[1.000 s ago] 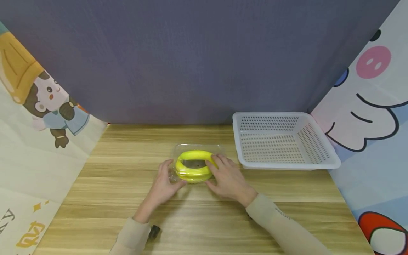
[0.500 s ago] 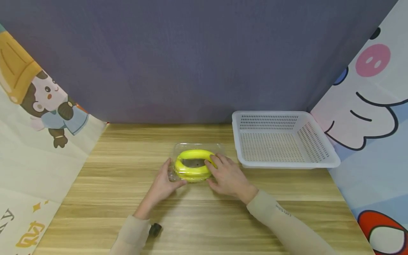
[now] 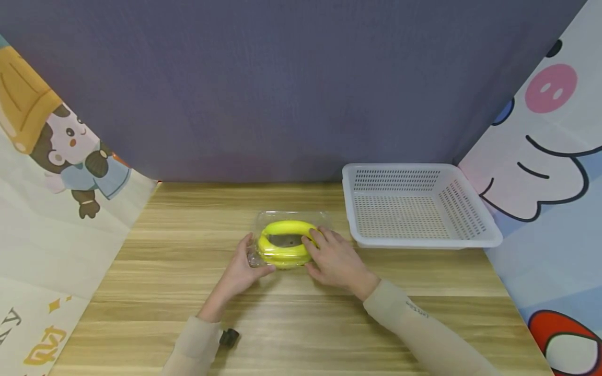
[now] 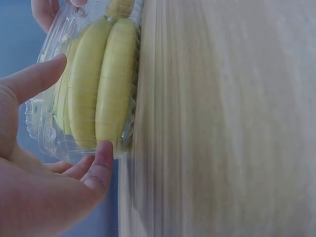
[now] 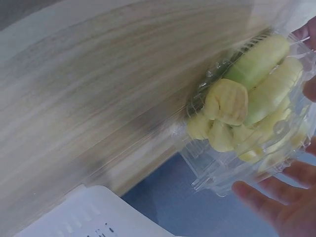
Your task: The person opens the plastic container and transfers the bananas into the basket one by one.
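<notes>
A clear plastic clamshell box [image 3: 292, 215] with yellow bananas [image 3: 284, 228] inside lies on the wooden table [image 3: 188, 271], near the middle. My left hand [image 3: 257, 256] grips the box's left end, thumb at the front and fingers over the top. My right hand [image 3: 312, 254] holds the right end the same way, its fingers lying on the lid. In the left wrist view the bananas [image 4: 101, 84] show through the box between my forefinger and thumb [image 4: 102, 160]. The right wrist view shows the bananas' stem end [image 5: 224, 106] in the box, with fingers [image 5: 269, 203] at its edge.
A white perforated basket [image 3: 470, 243] with nothing in it stands on the table right of the box, close to the right hand. Cartoon-printed panels close both sides and a grey-purple cloth the back. A small black thing [image 3: 229, 337] sits by my left sleeve.
</notes>
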### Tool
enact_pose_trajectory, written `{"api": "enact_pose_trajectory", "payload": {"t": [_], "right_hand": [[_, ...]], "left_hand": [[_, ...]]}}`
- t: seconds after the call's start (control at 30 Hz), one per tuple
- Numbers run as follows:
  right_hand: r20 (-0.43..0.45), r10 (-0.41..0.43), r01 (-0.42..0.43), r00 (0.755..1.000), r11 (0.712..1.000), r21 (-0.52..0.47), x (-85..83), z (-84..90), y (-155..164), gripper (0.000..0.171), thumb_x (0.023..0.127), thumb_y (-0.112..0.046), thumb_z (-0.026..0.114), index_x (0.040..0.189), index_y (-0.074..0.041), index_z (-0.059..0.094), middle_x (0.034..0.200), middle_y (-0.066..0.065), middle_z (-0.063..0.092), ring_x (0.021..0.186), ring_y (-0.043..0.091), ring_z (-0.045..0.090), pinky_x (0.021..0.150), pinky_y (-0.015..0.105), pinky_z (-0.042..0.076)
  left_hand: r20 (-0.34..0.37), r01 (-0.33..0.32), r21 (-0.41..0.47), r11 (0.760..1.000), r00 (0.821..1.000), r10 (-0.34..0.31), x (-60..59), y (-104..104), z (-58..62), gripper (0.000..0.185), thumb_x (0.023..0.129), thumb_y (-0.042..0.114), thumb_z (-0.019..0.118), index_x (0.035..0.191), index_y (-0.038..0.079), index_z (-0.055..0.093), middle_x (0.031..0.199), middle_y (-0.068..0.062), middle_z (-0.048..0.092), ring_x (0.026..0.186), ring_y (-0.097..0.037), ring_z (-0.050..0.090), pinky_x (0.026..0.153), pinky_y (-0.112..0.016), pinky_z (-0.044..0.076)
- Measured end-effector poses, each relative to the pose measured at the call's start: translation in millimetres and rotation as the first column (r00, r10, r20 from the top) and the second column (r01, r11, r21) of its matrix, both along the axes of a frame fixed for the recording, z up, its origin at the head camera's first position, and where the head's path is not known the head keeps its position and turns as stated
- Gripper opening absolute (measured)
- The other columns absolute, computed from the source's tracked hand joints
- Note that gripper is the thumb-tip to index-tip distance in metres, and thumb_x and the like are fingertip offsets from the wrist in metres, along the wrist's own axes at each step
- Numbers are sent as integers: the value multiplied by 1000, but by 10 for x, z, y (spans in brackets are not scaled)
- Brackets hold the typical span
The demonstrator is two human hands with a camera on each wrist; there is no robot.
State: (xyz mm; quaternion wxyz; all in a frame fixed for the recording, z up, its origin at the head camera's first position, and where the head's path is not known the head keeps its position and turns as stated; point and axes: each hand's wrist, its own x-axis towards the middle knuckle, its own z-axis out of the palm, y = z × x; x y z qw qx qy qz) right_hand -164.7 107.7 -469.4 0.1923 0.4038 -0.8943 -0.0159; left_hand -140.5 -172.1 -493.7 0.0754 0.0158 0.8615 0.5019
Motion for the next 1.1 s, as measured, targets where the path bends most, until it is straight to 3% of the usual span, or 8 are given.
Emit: {"api": "enact_pose_trajectory", "payload": {"t": [0.47,0.67,1.1], "right_hand": [[-125,62,-66,990,998,-21,-60,-23,18,54,86,-41,67,126,-6,69,125,19,66,114,41,63,89,47,59],[-132,76,-80,988,996,-27,-73,-25,6,51,85,-39,67,123,-5,71,123,21,68,112,41,65,88,47,60],[-163,93,-93,982,996,7,-85,13,-28,48,83,-37,68,118,-4,73,115,20,71,106,40,67,88,44,60]], "left_hand": [[30,-27,104,994,999,24,-34,40,-5,115,75,26,91,158,5,15,151,-28,37,136,-46,42,113,-61,36],[41,-44,101,994,998,40,-28,48,0,112,76,23,90,158,3,16,154,-30,32,137,-49,40,114,-64,33],[32,-44,91,995,999,41,-35,51,-21,112,76,22,89,157,1,15,153,-31,32,134,-49,42,111,-62,37]]}}
